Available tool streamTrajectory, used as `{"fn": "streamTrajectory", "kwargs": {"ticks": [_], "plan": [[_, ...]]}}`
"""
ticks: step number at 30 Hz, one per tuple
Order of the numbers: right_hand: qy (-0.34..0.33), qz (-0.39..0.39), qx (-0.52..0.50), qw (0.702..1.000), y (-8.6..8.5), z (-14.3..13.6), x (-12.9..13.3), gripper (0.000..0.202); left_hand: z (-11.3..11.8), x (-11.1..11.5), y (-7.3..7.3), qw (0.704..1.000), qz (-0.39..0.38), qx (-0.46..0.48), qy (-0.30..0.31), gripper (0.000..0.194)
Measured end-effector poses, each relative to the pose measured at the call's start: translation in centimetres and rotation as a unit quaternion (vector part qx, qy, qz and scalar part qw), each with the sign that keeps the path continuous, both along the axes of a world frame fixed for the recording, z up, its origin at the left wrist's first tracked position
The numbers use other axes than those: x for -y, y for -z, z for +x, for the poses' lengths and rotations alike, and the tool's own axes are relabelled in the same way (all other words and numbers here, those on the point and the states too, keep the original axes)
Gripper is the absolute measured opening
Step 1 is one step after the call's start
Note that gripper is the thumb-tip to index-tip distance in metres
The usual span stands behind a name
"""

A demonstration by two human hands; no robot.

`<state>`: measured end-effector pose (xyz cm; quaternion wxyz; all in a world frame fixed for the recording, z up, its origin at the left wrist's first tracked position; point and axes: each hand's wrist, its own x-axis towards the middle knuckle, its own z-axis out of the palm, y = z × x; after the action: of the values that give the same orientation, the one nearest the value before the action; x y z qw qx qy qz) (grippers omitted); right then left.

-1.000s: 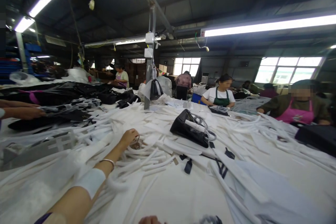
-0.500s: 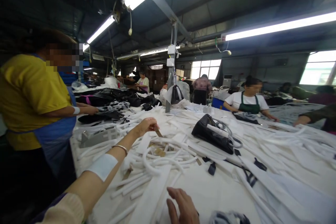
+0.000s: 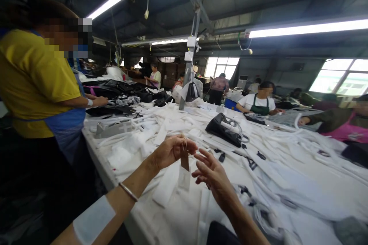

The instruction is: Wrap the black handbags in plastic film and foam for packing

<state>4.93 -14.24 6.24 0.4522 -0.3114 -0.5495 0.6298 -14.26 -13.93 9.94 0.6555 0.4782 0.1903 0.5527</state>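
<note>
My left hand (image 3: 171, 151) is closed in a pinch on the thin string of a brown hang tag (image 3: 184, 159), which dangles below its fingertips over the table. A pale, whitish piece (image 3: 184, 178) shows at the tag's lower end; whether it is joined to the tag or lies behind it I cannot tell. Just to the right, my right hand (image 3: 212, 172) is open, its fingers apart and pointing at the tag, with nothing held. The fingertips of both hands come very close together.
White strips and tubes cover the table (image 3: 133, 214). A black handbag (image 3: 224, 129) lies beyond my hands, with small black straps (image 3: 253, 162) nearby. A dark item (image 3: 220, 233) sits at the near edge. A co-worker in yellow (image 3: 40, 72) stands left; others work across the table.
My left hand has drawn back from the pile of white tubes with the tag hanging from it. My right hand has risen from the near edge to meet it. The view has shifted.
</note>
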Motion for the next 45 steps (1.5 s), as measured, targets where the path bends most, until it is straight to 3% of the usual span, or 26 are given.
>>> {"fn": "streamTrajectory", "kwargs": {"ticks": [3,6,9,11,13,15,20,23,26,30,33,36,38,42,43,45], "plan": [[-0.104,-0.04,-0.018,0.994,-1.5,0.5,1.8,0.06,1.3,1.5,0.3,0.998,-0.006,0.047,0.033,0.006],[-0.146,-0.02,0.026,0.989,-1.6,0.6,3.1,0.048,2.2,2.7,0.7,0.996,-0.013,0.07,0.05,0.005],[-0.099,0.044,0.096,0.99,-1.1,0.5,4.1,0.041,2.6,3.6,1.2,0.992,-0.027,0.116,0.047,0.005],[-0.011,0.123,0.161,0.979,-0.8,0.4,4.8,0.039,2.9,4.0,1.7,0.984,-0.065,0.16,0.041,0.005],[0.085,0.229,0.242,0.939,-0.5,0.3,5.5,0.037,3.1,4.4,2.1,0.972,-0.123,0.197,0.029,0.006],[0.148,0.328,0.312,0.879,-0.2,0.3,6.1,0.037,3.4,4.7,2.4,0.959,-0.176,0.223,0.019,0.006],[0.218,0.505,0.396,0.735,0.3,0.6,6.7,0.037,4.0,5.6,3.3,0.941,-0.214,0.259,0.037,0.01],[0.214,0.549,0.426,0.687,0.3,0.8,6.7,0.031,4.3,6.0,3.8,0.937,-0.25,0.244,0.021,0.011],[0.207,0.527,0.44,0.696,0.3,0.9,6.7,0.027,4.7,6.2,4.3,0.94,-0.258,0.223,0.008,0.014],[0.187,0.428,0.426,0.775,0.6,1.0,6.7,0.022,5.2,6.2,4.8,0.94,-0.267,0.209,0.048,0.014],[0.164,0.391,0.417,0.804,0.9,1.2,6.6,0.021,5.5,6.4,5.3,0.948,-0.241,0.204,0.039,0.012],[0.15,0.384,0.419,0.809,0.8,1.6,6.8,0.021,5.3,6.6,6.1,0.966,-0.213,0.146,0.008,0.008],[0.154,0.387,0.425,0.803,0.5,1.9,7.1,0.022,4.8,6.9,6.7,0.981,-0.168,0.089,-0.04,0.022],[0.215,0.436,0.447,0.751,-0.2,2.4,7.3,0.014,3.4,7.9,7.3,0.993,-0.025,-0.04,-0.111,0.041],[0.225,0.437,0.445,0.749,-0.3,2.5,7.3,0.013,3.2,8.2,7.1,0.99,0.013,-0.085,-0.112,0.042],[0.224,0.411,0.43,0.772,-0.4,2.5,7.3,0.013,3.2,8.7,6.7,0.975,0.073,-0.176,-0.114,0.041]]}}
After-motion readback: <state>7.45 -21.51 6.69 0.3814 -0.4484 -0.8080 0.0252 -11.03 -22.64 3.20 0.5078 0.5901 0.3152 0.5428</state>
